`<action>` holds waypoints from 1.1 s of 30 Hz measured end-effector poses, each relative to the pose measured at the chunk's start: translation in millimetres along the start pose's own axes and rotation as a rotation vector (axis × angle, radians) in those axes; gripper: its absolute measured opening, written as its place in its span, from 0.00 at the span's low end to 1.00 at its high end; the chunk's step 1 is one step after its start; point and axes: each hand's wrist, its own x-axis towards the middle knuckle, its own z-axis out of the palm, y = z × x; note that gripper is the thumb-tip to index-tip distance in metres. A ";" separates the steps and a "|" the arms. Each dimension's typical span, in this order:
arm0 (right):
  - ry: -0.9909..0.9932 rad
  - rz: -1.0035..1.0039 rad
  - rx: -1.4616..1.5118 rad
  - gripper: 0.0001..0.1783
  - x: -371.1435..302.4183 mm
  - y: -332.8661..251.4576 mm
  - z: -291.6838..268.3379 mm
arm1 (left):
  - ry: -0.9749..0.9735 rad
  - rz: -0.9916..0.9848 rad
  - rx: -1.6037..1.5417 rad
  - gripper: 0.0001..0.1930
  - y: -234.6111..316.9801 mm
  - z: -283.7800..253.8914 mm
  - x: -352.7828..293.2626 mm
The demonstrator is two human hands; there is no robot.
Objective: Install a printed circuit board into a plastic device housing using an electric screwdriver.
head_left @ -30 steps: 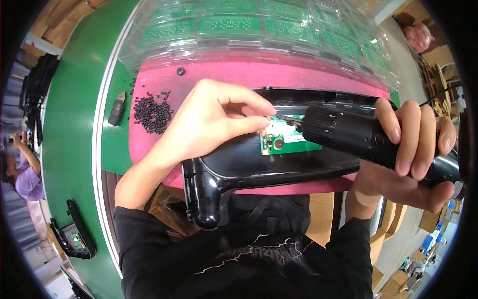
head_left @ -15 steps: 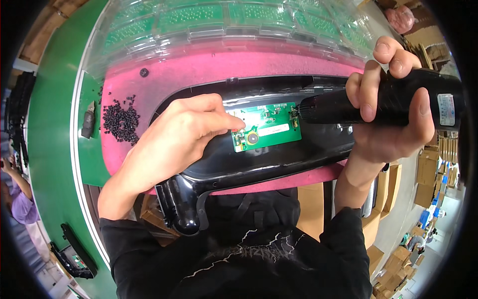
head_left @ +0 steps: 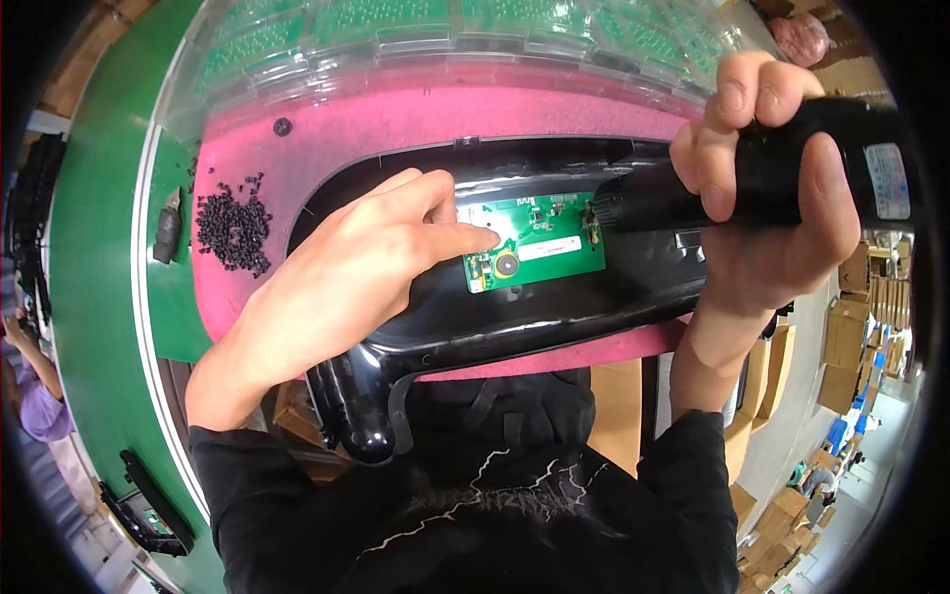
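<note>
A green circuit board (head_left: 554, 261) lies inside a long black plastic housing (head_left: 515, 307). My left hand (head_left: 371, 243) bends over the board's left end, its index fingertip pressed on the board and the other fingers curled; the thumb is hidden. My right hand (head_left: 757, 188) is wrapped around a thick black electric screwdriver (head_left: 792, 168), held nearly level. Its ribbed, tapered nose points left, at the board's right edge; whether the tip touches a screw cannot be made out. Left of the housing is a pile of tiny black screws (head_left: 235, 226).
Under the housing lies a pink mat (head_left: 237, 307) on a green bench (head_left: 109, 257). Clear plastic trays (head_left: 445, 45) of green boards stand behind. A small round black part (head_left: 283, 127) and a dark, pointed tool (head_left: 168, 230) lie at left. Cardboard boxes (head_left: 846, 342) fill the right.
My left fingertip has slid slightly right and up onto the board. The red spot beside it is now out of sight. The electric screwdriver stays near the board's right edge, its rear end slightly lower.
</note>
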 end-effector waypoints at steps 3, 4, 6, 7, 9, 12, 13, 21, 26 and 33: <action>-0.060 0.077 0.034 0.20 2.8 2.9 2.2 | -0.005 0.011 0.049 0.23 3.0 -2.5 -0.8; -0.109 0.092 0.033 0.20 4.1 3.0 4.0 | -0.012 0.011 0.076 0.23 4.1 -3.2 -1.7; -0.127 0.067 -0.005 0.22 4.2 7.3 8.7 | -0.001 0.006 0.091 0.23 5.8 -4.2 -3.6; -0.144 0.059 -0.026 0.23 4.9 8.2 11.1 | 0.008 0.001 0.107 0.23 6.6 -4.8 -4.6; -0.184 0.053 0.017 0.23 6.6 6.3 13.2 | -0.002 -0.011 0.111 0.23 9.3 -7.6 -4.7; -0.208 0.035 0.051 0.24 8.1 6.2 13.2 | -0.031 -0.027 0.129 0.24 12.0 -13.3 -6.1; -0.186 0.026 0.042 0.23 8.2 6.1 12.6 | -0.053 -0.031 0.140 0.24 12.4 -15.0 -7.1; -0.065 -0.026 -0.023 0.22 -2.6 -12.6 49.2 | 0.024 0.016 0.111 0.25 11.5 -20.5 -28.6; -0.058 -0.209 0.333 0.23 -1.4 -39.4 72.1 | 0.238 0.189 -0.126 0.15 9.4 -27.9 -18.8; 0.008 -0.321 0.348 0.24 1.6 -24.8 95.0 | 0.290 0.175 -0.310 0.11 9.5 -33.2 -18.9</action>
